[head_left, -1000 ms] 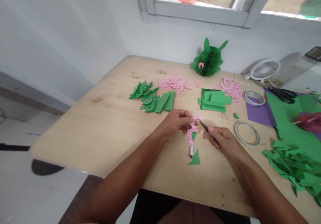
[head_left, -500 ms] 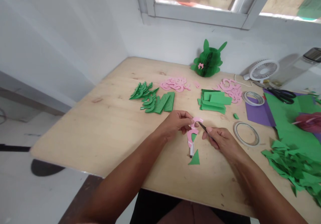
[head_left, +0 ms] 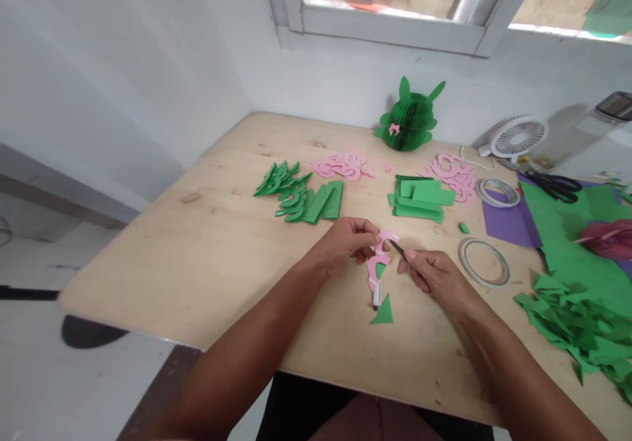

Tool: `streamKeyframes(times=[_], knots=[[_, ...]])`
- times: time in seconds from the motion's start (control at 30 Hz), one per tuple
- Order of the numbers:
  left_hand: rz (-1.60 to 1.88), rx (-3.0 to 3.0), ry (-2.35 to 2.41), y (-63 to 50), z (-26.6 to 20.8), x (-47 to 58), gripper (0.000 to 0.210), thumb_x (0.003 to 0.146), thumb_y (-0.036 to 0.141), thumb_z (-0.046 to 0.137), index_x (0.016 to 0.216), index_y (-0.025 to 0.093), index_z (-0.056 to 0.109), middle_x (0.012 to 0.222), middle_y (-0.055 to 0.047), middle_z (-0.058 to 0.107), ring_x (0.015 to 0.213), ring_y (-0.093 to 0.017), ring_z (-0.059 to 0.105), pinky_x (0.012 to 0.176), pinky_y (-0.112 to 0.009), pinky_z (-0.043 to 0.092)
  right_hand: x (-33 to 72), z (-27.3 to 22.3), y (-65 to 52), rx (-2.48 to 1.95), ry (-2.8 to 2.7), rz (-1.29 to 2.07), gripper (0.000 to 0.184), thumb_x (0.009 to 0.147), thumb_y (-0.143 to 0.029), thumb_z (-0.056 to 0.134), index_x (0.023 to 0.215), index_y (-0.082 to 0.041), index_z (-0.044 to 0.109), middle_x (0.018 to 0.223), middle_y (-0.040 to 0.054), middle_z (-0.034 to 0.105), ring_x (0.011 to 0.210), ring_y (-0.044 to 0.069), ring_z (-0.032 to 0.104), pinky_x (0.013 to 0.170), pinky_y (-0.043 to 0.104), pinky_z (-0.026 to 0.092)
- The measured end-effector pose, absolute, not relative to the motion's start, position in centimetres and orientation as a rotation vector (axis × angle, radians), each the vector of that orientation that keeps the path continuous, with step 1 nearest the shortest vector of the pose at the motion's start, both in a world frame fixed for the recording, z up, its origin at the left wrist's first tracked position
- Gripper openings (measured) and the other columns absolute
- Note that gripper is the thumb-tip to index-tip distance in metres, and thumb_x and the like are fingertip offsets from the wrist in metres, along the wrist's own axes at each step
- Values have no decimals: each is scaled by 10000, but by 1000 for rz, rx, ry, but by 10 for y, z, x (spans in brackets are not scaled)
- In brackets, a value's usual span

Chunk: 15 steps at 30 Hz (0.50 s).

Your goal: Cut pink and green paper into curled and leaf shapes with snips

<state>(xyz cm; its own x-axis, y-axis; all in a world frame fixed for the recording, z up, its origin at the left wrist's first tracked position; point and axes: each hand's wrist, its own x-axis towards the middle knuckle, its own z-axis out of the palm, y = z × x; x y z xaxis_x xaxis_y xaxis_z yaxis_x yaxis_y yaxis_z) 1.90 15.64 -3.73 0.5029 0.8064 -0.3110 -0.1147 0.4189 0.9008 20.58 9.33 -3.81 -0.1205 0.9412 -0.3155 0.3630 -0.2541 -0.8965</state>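
My left hand (head_left: 351,242) is closed, pinching a curved pink paper cutout (head_left: 390,235) above the table. My right hand (head_left: 437,273) is closed around what look like small dark scissors (head_left: 397,249); their handles are hidden in my fingers. The blade tip meets the inner curve of the pink paper. Just below lies another pink curved cutout (head_left: 372,272) beside a white pen-like stick (head_left: 376,295) with a dark end. A green paper scrap (head_left: 383,312) rests nearest to me.
Green cut pieces (head_left: 301,197), pink cutouts (head_left: 345,164) and folded green strips (head_left: 422,199) lie behind my hands. Rightward are tape rolls (head_left: 484,263), black scissors (head_left: 553,185) and green scraps (head_left: 577,329). A green paper figure (head_left: 409,122) and a small fan (head_left: 518,137) stand at the wall.
The view has shifted very slightly. Both hands, the pink cutout and the scissors stay in nearly the same position.
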Motion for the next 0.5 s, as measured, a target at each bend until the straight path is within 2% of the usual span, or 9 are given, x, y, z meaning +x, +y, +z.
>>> streamKeyframes(times=[0.5], knots=[[664, 961, 854, 157, -39, 19, 136, 596, 212, 694, 607, 127, 588, 673, -61, 691, 437, -64, 498, 405, -178, 327, 208, -43, 94, -1605, -1463, 1369, 470, 833, -552, 459, 703, -138, 641, 431, -75, 291, 397, 78, 223, 411, 228, 162]])
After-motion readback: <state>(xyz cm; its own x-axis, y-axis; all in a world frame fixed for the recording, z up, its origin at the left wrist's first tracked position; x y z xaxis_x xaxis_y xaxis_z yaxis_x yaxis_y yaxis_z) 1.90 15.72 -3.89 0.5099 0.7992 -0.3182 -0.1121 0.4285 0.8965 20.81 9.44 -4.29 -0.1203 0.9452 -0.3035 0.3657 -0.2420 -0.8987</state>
